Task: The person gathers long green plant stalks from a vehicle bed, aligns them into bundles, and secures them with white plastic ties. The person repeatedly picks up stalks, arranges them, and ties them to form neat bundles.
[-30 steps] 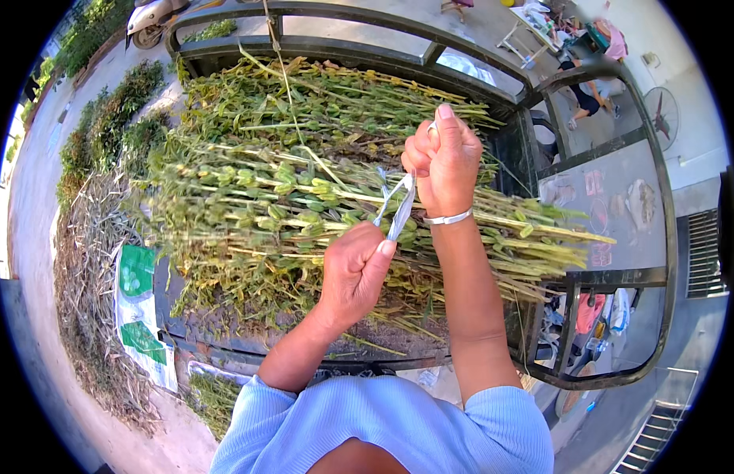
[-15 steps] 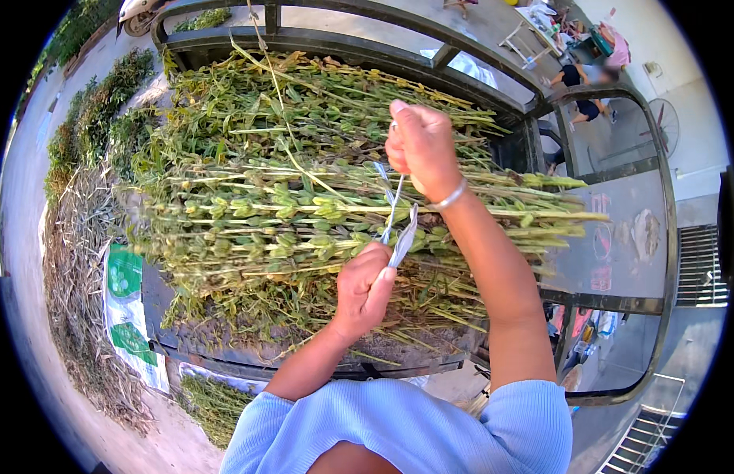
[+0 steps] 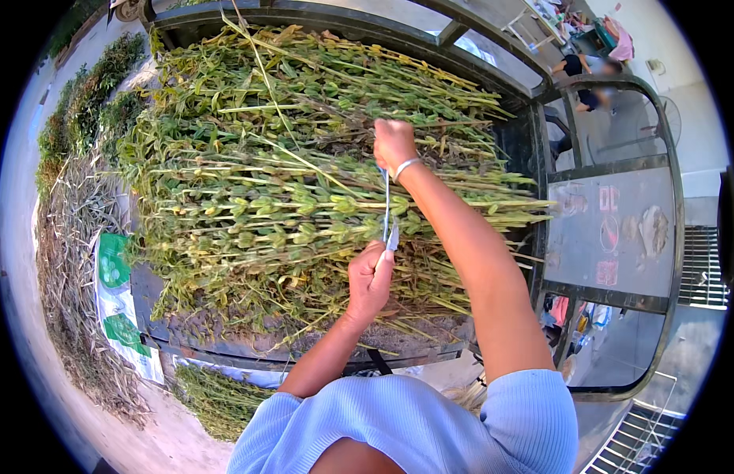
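A bundle of long green stalks with pods (image 3: 288, 207) lies across the cart bed, its bare ends pointing right. Round it runs a thin pale blue-white strip (image 3: 386, 209), pulled straight across the top of the stalks. On the near side, my left hand (image 3: 370, 276) is closed on one end of the strip, and a loose tail sticks up above the thumb. Beyond the bundle, my right hand (image 3: 394, 144) is a fist round the other end. The strip's underside is hidden by the stalks.
More cut stalks (image 3: 216, 87) fill the metal-railed cart bed (image 3: 493, 67). A white and green sack (image 3: 118, 328) hangs at its left edge, beside dry stalks (image 3: 82, 284) on the ground. Another green heap (image 3: 224, 399) lies nearer me. Another person (image 3: 592, 75) is at the far right.
My right hand has moved down and slightly left. My left hand has shifted slightly right. The strip now lies straighter and closer against the bundle.
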`<action>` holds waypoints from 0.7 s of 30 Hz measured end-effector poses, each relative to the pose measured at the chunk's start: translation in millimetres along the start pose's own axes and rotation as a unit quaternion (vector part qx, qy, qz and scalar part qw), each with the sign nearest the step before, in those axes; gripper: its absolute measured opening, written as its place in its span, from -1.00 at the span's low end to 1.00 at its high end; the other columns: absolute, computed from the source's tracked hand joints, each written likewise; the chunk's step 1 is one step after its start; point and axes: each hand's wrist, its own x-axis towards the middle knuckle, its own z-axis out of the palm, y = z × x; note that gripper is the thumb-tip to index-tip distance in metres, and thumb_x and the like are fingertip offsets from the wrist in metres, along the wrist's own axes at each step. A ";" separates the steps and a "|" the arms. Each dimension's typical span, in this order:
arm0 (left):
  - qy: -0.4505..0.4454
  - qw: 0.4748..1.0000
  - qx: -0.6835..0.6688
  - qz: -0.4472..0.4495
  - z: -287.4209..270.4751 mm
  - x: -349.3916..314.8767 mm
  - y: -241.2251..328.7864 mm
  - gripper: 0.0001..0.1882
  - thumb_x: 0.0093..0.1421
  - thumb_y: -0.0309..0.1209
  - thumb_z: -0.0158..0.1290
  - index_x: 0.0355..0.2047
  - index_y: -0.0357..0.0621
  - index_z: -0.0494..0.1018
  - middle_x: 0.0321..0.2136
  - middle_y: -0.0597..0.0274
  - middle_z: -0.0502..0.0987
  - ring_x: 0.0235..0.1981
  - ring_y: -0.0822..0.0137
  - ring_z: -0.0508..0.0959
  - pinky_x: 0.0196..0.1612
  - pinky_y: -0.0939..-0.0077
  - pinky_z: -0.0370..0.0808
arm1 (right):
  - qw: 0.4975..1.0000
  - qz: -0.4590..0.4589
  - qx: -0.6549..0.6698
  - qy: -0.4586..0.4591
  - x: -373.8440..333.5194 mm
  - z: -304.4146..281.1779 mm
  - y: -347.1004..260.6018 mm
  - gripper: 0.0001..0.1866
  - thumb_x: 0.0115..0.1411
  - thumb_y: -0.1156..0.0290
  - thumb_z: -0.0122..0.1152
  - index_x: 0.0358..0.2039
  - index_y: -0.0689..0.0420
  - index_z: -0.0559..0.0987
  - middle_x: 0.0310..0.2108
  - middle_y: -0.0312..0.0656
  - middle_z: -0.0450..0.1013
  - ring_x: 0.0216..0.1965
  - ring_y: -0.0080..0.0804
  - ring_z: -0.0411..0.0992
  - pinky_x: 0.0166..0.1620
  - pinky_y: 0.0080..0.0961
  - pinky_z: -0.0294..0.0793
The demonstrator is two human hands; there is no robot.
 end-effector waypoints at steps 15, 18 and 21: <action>0.037 0.997 -0.008 0.062 0.2 47.3 -34.8 -0.65 0.25 -0.48 -0.10 -0.68 -0.25 0.15 -0.67 0.32 0.24 -0.58 0.44 0.17 -0.49 0.48 0.14 | 0.988 0.013 0.151 0.042 61.7 19.6 7.6 -0.71 0.15 0.40 -0.12 -0.70 0.10 0.16 -0.83 -0.33 0.03 -0.85 -0.54 0.02 -0.77 -0.49 -0.11; 0.023 0.994 -0.022 0.100 8.0 88.0 -43.6 -0.66 0.24 -0.50 -0.10 -0.68 -0.24 0.14 -0.68 0.34 0.22 -0.59 0.46 0.15 -0.50 0.50 0.12 | 0.976 -0.186 -0.015 0.107 121.1 6.4 8.2 -0.64 0.14 0.39 -0.06 -0.78 0.22 0.32 -0.83 -0.14 0.21 -0.85 -0.28 0.13 -0.69 -0.28 0.12; 0.028 0.990 -0.004 0.142 14.9 133.1 -43.8 -0.66 0.23 -0.52 -0.11 -0.69 -0.23 0.13 -0.68 0.36 0.19 -0.59 0.47 0.13 -0.51 0.51 0.10 | 0.832 -0.422 -0.338 0.126 138.6 30.9 -11.6 -0.60 0.19 0.21 0.02 -0.61 0.27 0.51 -0.59 0.09 0.44 -0.52 0.15 0.39 -0.43 -0.13 0.38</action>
